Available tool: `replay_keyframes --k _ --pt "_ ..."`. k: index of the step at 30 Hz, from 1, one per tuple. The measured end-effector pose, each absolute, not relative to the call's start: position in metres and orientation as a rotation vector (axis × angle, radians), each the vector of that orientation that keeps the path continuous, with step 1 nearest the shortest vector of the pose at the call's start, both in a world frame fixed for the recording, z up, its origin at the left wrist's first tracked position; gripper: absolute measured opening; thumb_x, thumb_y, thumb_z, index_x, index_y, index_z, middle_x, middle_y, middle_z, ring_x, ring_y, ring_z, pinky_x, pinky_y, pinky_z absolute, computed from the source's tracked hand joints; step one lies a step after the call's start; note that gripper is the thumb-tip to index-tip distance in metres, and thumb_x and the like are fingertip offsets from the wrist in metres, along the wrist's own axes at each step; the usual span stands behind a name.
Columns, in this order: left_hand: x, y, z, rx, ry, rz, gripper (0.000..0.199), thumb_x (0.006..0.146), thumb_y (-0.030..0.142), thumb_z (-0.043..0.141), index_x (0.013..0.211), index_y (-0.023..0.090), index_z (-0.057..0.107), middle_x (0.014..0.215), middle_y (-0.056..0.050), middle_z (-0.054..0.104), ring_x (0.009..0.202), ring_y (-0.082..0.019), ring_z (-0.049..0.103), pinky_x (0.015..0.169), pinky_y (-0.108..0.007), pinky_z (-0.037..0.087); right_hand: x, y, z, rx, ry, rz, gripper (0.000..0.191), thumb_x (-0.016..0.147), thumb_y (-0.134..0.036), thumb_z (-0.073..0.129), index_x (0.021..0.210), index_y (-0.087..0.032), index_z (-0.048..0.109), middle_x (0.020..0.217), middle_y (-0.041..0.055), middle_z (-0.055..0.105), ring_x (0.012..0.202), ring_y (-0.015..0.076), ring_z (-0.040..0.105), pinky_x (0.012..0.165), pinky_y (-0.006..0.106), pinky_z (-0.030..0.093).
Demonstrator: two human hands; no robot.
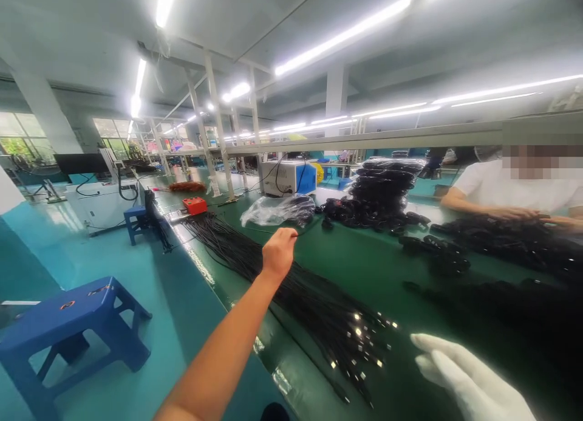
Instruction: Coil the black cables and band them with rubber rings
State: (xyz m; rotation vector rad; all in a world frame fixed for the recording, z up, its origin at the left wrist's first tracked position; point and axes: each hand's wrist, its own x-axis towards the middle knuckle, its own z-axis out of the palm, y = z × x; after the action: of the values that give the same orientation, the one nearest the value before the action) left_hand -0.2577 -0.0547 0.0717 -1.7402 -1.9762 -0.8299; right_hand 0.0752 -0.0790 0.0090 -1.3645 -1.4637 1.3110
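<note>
My bare left hand (279, 251) is closed in a pinch above the green table, with a thin black cable (260, 230) between its fingers. Below it stretches a long bundle of black cables (314, 299), their shiny metal plugs fanned out toward the near right. My right hand (460, 372), in a white glove, is at the lower right, just beyond the plug ends. Its fingers are stretched forward, and I see nothing held in them; part of the hand is cut off by the frame edge.
A red box (195, 206) sits at the bundle's far end. Behind are a clear plastic bag (277, 211), a blue-and-white machine (288, 177) and stacked black coils (382, 187). Across the table, a person (528, 190) handles black cables. Blue stools (68, 324) stand left.
</note>
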Motion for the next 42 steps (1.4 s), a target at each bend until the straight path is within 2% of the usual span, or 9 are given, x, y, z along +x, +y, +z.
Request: replay_keyframes --k 5,9,11,16,22,28,33,38,42 --pt "-0.202 -0.101 0.063 -2.108 -1.647 -0.75 0.022 0.092 0.02 0.042 0.094 0.024 0.063 0.1 -0.001 0.065 0.093 -0.013 0.058 0.084 -0.024 0.044 0.053 -0.097 0.041 -0.778 -1.061 2.292 0.057 0.075 -0.063 0.052 0.103 -0.015 0.064 0.103 0.0156 0.065 0.075 0.0245 0.065 0.063 0.039 0.056" --pt "-0.163 -0.127 0.063 -2.199 -1.648 -0.671 0.018 0.088 0.018 0.048 0.094 0.021 0.065 0.094 -0.005 0.067 0.093 -0.02 0.056 0.086 -0.035 0.041 0.044 -0.123 0.04 -0.426 -1.189 2.588 0.028 0.081 -0.034 0.057 0.096 -0.011 0.06 0.078 0.0116 0.068 0.046 0.0146 0.063 0.036 0.018 0.044" --pt "-0.151 -0.137 0.067 -2.404 -1.629 -0.713 0.021 0.085 0.019 0.053 0.103 0.023 0.063 0.105 -0.003 0.065 0.105 -0.022 0.052 0.096 -0.038 0.035 0.044 -0.126 0.029 -0.293 -1.099 2.687 0.024 0.081 -0.03 0.052 0.091 -0.009 0.059 0.072 0.011 0.069 0.041 0.0151 0.061 0.031 0.017 0.042" --pt "-0.134 -0.139 0.074 -3.07 -1.521 -0.798 0.017 0.087 0.022 0.051 0.083 0.025 0.067 0.081 0.004 0.067 0.084 -0.013 0.058 0.095 -0.029 0.036 0.048 -0.117 0.006 -0.155 -0.916 2.85 0.031 0.081 -0.023 0.042 0.1 -0.004 0.056 0.081 0.0162 0.07 0.068 0.0261 0.07 0.048 0.034 0.056" --pt "-0.109 -0.122 0.075 -3.174 -1.419 -0.853 0.017 0.086 0.024 0.054 0.076 0.022 0.067 0.076 0.002 0.066 0.08 -0.013 0.058 0.089 -0.026 0.038 0.049 -0.116 0.004 -0.152 -1.049 2.859 0.029 0.082 -0.017 0.037 0.103 -0.005 0.052 0.084 0.0172 0.069 0.077 0.0285 0.069 0.068 0.055 0.053" --pt "-0.117 -0.09 0.039 -2.888 -1.537 -0.731 0.025 0.092 0.024 0.04 0.098 0.023 0.065 0.093 -0.001 0.068 0.09 -0.016 0.058 0.085 -0.028 0.039 0.08 -0.106 0.012 0.02 -0.97 2.567 0.03 0.088 -0.036 0.038 0.099 -0.011 0.052 0.079 0.0111 0.068 0.064 0.0249 0.069 0.055 0.047 0.054" --pt "-0.132 -0.108 0.004 -2.558 -1.722 -0.411 0.03 0.093 0.022 0.034 0.084 0.022 0.062 0.079 -0.002 0.065 0.073 -0.017 0.059 0.066 -0.027 0.042 0.113 -0.086 0.039 -0.259 -0.776 2.071 0.024 0.095 -0.04 0.032 0.094 -0.024 0.05 0.077 -0.0031 0.062 0.062 0.0116 0.061 0.066 0.035 0.054" --pt "-0.107 -0.175 -0.002 -2.647 -1.193 -0.421 0.02 0.085 0.019 0.044 0.071 0.024 0.057 0.061 0.001 0.059 0.052 -0.015 0.053 0.05 -0.028 0.037 0.112 -0.071 0.044 -0.341 -0.813 1.99 0.024 0.095 -0.037 0.038 0.106 -0.021 0.053 0.094 0.0019 0.063 0.086 0.0142 0.062 0.093 0.042 0.045" --pt "-0.098 -0.188 0.034 -2.703 -1.026 -0.579 0.017 0.086 0.022 0.047 0.074 0.023 0.059 0.056 0.002 0.056 0.048 -0.014 0.05 0.046 -0.028 0.033 0.096 -0.076 0.027 -0.372 -0.845 2.174 0.027 0.092 -0.032 0.046 0.109 -0.014 0.055 0.097 0.0081 0.066 0.089 0.0177 0.063 0.094 0.046 0.043"
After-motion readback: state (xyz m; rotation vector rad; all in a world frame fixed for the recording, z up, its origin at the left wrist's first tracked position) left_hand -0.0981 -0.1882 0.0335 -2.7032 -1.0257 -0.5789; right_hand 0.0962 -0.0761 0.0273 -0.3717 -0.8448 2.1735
